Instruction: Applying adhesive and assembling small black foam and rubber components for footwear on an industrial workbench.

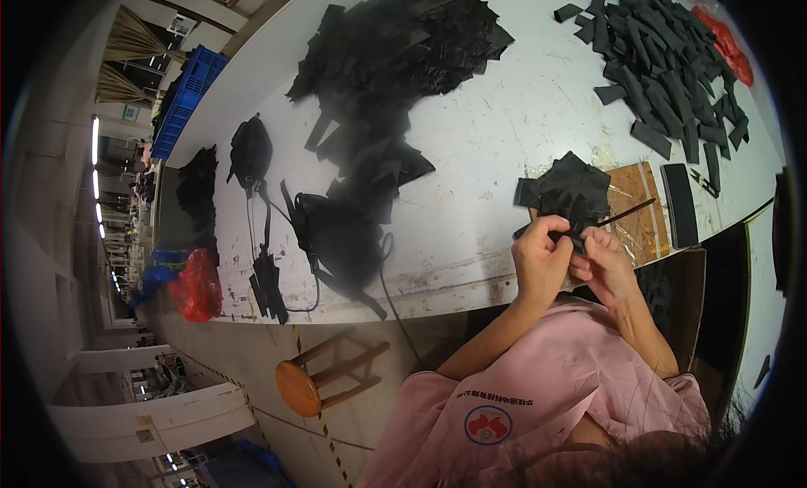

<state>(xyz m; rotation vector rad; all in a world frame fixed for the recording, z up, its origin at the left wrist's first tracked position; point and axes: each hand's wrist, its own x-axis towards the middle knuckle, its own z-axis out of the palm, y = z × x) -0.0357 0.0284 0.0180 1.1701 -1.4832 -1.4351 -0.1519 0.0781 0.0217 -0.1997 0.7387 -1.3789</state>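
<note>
My left hand [540, 257] and right hand [603, 261] both pinch one small black piece [577, 236] at the table's [471, 143] near edge. I should hold it tight, working slowly.

Fabric pieces [565, 194] on table [496, 135], strip pile [664, 68] behind, stool [315, 379] left.

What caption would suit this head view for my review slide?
Both hands, left hand and right hand, work a small black fabric piece at the edge of a white table strewn with black strips.
</note>
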